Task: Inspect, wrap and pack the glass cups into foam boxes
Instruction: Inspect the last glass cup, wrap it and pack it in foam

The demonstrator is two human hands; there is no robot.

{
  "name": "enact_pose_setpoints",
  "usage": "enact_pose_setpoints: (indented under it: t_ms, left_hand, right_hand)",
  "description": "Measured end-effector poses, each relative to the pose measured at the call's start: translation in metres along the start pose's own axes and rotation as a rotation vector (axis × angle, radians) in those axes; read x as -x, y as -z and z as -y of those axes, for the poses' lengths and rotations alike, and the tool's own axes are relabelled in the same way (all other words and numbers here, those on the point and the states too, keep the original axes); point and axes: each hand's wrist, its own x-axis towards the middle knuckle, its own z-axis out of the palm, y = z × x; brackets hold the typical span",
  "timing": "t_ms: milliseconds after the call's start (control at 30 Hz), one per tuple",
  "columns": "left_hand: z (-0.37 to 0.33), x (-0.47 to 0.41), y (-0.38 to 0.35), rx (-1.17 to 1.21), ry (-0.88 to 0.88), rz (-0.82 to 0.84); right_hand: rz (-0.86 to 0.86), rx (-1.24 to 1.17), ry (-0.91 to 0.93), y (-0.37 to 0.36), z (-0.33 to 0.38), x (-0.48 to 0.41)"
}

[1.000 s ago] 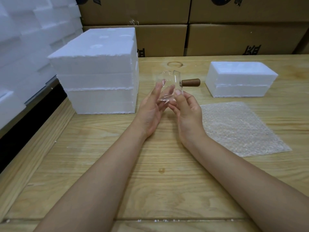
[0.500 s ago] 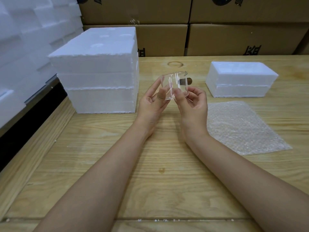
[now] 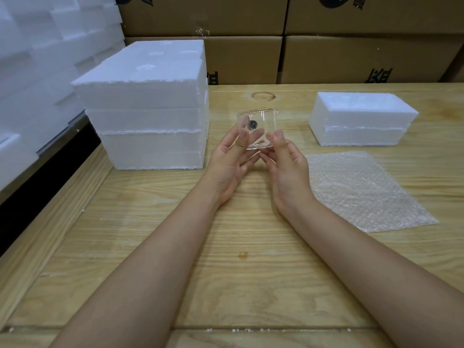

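Observation:
A clear glass cup [image 3: 262, 126] is held upright above the wooden table [image 3: 226, 272], its rim on top and a dark round handle end showing through the glass. My left hand [image 3: 232, 162] holds its left side with thumb and fingers. My right hand [image 3: 286, 162] holds its right side and base. A sheet of bubble wrap [image 3: 361, 189] lies flat to the right of my hands. A small closed foam box [image 3: 361, 119] stands behind the wrap.
A stack of larger white foam boxes [image 3: 150, 106] stands at the left, close to my left hand. More foam pieces [image 3: 37, 59] are piled at the far left. Cardboard cartons [image 3: 326, 38] line the back edge of the table.
The cup has been turned in my fingers: its brown handle pointed right, then swung behind the glass, and now faces away on the left side. Both hands stayed in place.

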Motion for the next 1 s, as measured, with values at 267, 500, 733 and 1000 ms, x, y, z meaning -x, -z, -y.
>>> enact_pose_setpoints:
  t_ms: [267, 500, 733, 1000]
  left_hand:
    - [0.0032, -0.0019, 0.0026, 0.019, -0.029, 0.006]
    - [0.0045, -0.0022, -0.0032, 0.005, -0.005, -0.042]
    - [0.0034, 0.0006, 0.0, -0.057, 0.084, 0.06]
    - [0.0017, 0.0006, -0.0028, -0.036, 0.019, -0.029]
  right_hand:
    - [-0.011, 0.25, 0.183, 0.0063, 0.0004, -0.0007]
    - [-0.009, 0.206, 0.22, 0.006, 0.0009, -0.0036]
    - [0.041, 0.08, 0.12, 0.0057, 0.0012, -0.0026]
    - [-0.069, 0.207, 0.138, 0.0057, 0.0032, -0.0035]
